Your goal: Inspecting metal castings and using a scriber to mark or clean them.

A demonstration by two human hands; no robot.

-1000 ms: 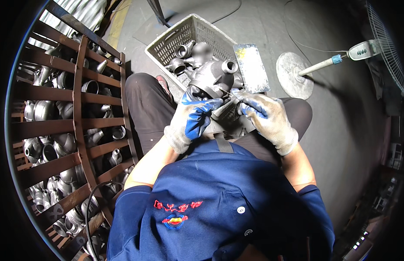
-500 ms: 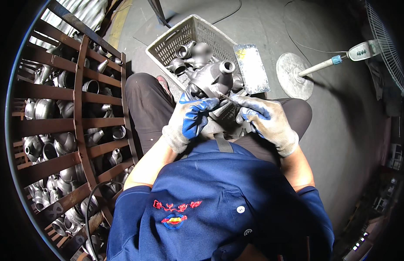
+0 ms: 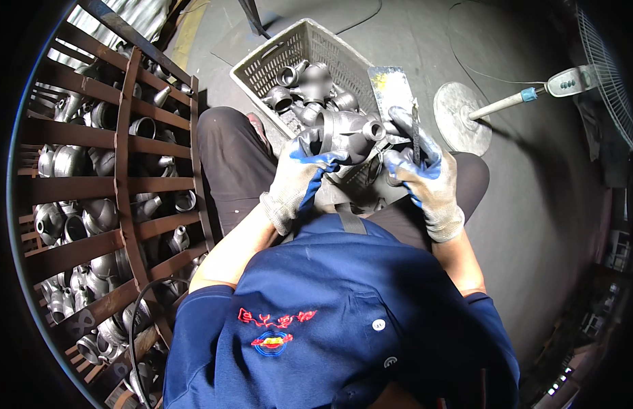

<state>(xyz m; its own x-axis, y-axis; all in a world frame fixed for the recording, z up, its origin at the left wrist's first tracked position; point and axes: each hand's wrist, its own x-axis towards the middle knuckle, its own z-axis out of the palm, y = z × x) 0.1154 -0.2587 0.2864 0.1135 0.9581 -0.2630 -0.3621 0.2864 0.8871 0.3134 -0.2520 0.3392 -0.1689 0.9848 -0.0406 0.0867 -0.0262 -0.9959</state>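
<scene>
My left hand [image 3: 299,174], in a grey and blue work glove, is closed round the near left side of a grey metal casting [image 3: 354,133]. The casting is a rounded housing with a ribbed collar on its left and a round spout turned to the right. Close to the spout, my right hand [image 3: 425,170], gloved alike, grips a slim dark file-like tool [image 3: 417,129] that stands up between its fingers, apart from the casting. Its exact kind is hard to make out. Below the casting sits a pale plastic crate [image 3: 252,68] with several similar castings [image 3: 313,85] in it.
On my left stands a brown slatted metal rack [image 3: 71,194] filled with grey castings. A pale board [image 3: 390,85] with a yellow smear rests at the crate's right side. Further right is a standing fan [image 3: 463,119] on a round base. Thin cables cross the floor.
My right hand has drawn the tool away from the casting and turned it upright. The casting has rolled in my left hand, so its spout now points right instead of up and away.
</scene>
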